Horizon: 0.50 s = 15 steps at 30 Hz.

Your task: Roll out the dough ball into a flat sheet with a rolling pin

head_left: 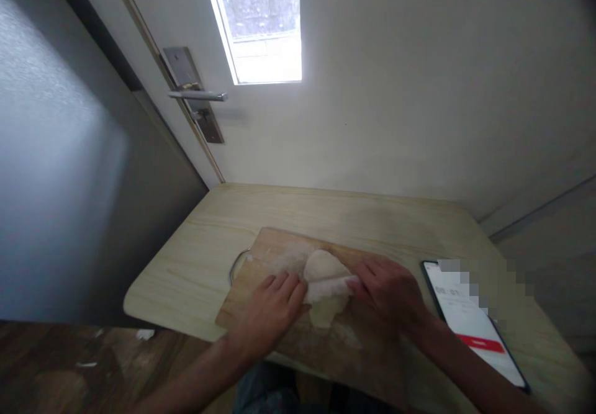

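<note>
A pale, flour-dusted rolling pin lies across a flattened piece of dough, roughly between my two hands. My left hand is closed over the pin's left end, fingers curled. Around the right end my right hand is wrapped, with the thumb side toward the dough. Dough shows both beyond the pin and on its near side, in an uneven oval. Beneath it all is a wooden cutting board, streaked with flour and tilted on the table. Both ends of the pin are hidden by my fingers.
The light wood table stands against a white door with a metal handle. A phone with a lit screen lies right of my right forearm. The board's metal loop handle points left. White scraps lie on the floor.
</note>
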Tool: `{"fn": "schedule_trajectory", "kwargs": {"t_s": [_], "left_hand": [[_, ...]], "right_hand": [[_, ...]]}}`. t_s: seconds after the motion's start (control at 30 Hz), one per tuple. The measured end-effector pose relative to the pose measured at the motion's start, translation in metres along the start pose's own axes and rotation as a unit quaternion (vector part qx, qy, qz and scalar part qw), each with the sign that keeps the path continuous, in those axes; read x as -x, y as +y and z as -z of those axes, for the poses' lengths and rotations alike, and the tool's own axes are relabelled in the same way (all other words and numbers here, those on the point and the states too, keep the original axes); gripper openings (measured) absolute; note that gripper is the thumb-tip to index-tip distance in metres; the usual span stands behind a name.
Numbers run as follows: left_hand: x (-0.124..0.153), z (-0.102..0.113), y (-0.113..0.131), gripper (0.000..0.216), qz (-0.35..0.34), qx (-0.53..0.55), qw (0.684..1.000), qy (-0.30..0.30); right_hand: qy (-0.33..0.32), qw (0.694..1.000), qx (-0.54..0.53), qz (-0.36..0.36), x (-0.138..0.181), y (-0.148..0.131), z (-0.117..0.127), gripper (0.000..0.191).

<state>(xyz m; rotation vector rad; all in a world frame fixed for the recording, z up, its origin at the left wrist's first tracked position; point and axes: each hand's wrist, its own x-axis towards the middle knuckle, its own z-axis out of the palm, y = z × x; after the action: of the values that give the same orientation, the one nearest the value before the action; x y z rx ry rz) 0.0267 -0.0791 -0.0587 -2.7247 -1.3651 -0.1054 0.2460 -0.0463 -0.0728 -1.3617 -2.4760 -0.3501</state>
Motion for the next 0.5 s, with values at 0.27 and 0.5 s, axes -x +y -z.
{"fn": "schedule_trajectory", "kwargs": {"t_s": [0.27, 0.5], "left_hand": [[0.0, -0.005, 0.003, 0.022, 0.139, 0.029, 0.989, -0.033], [-0.017, -0.001, -0.007, 0.034, 0.155, 0.059, 0.981, -0.103]], "right_hand": [[-0.012, 0.999, -0.008, -0.036, -0.013, -0.015, -0.009, 0.024], [-0.105, 0.991, 0.027, -0.081, -0.024, -0.015, -0.009, 0.026]]}}
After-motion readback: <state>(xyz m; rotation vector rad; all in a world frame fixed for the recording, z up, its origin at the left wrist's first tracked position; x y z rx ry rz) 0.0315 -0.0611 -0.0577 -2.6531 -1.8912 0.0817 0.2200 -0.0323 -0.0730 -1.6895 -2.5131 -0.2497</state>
